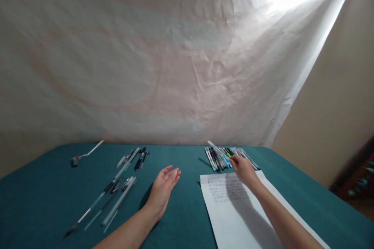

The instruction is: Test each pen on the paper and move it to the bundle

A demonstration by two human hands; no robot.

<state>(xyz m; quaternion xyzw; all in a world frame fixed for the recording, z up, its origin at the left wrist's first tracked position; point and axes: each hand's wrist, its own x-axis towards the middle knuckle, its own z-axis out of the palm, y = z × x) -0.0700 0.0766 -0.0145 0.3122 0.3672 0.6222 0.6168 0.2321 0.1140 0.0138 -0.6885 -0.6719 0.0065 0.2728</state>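
Observation:
My right hand (241,167) pinches a pale, slim pen (215,147) by one end, and its other end points up and left. Behind and below that pen, a row of several pens (214,159) lies side by side at the table's far side. Handwriting covers the upper part of a white sheet of paper (233,221) under my right forearm. My left hand (163,188) rests at mid-table on its edge, fingers extended and holding nothing. To its left are scattered clear pens and tubes (119,200), slightly blurred.
More pens, some with dark caps (140,158), lie farther back on the left. A thin white stick with a small dark piece (75,160) sits at the far left. The table has a green cloth (181,218). A light sheet (146,66) hangs behind it.

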